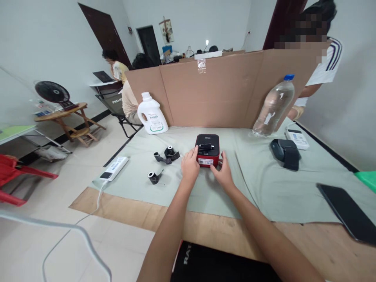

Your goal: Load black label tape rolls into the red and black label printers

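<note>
A small black-topped box with red sides [214,154] stands on the cloth in front of me, a white label on its near side. On its top lies a small black stick-like piece [206,147]. My left hand [190,165] holds the box by its left side, and my right hand [224,172] is at the right side and near right corner, thumb on the front edge. To the left lie three small black rolls with white cores, a near one [154,178] and two farther back, one [170,152] beside the other [161,158], with loose ends trailing.
A cardboard panel [211,94] closes off the back. Before it stand a white jug [152,114] and a tilted clear bottle [276,105]. Rightward are a black strapped device [285,153], a power strip [296,138] and a dark tablet [349,211]. Another power strip [114,168] lies left. People sit beyond.
</note>
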### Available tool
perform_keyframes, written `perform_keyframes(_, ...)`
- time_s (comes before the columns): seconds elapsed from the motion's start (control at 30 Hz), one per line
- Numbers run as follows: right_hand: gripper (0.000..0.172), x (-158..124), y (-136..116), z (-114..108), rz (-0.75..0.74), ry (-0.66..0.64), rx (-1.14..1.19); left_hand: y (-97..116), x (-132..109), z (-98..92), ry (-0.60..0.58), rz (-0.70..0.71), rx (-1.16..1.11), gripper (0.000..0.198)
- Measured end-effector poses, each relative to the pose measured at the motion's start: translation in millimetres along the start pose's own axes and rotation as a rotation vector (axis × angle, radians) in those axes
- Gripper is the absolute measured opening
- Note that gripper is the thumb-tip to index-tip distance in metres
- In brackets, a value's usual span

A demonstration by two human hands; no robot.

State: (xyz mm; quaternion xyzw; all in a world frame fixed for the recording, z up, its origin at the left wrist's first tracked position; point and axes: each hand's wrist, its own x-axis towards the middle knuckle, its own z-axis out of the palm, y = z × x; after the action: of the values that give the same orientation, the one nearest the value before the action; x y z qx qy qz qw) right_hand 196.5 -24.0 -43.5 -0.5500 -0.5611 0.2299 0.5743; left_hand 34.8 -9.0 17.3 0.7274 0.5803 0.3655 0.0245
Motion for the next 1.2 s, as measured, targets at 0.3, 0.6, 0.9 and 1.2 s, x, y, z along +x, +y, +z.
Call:
perform_keyframes(0.3, 0.096, 1.2, -0.5, 1.2, 0.021, 0.041, -0.006, 10.2, 14.2, -10.0, -0.091, 0.010, 0.132, 0.052)
perform_keyframes(0.6, 0.096, 2.0, -3.2, -0.9, 0.068, 0.096, 0.018, 15.8, 26.2, -20.9, -0.163, -0.007, 0.137, 0.045)
perform_keyframes(0.9, 0.095, -1.4, -9.1, -7.0, 0.138, 0.126, 0.061, 12.7, 38.2, -30.2, -0.279, 0.005, 0.127, 0.044)
perform_keyframes(1.2, 0.095, -1.4, -5.2, -12.9, 0.189, 0.141, 0.109, 17.1, 35.4, -35.2, -0.287, 0.021, 0.192, 0.044)
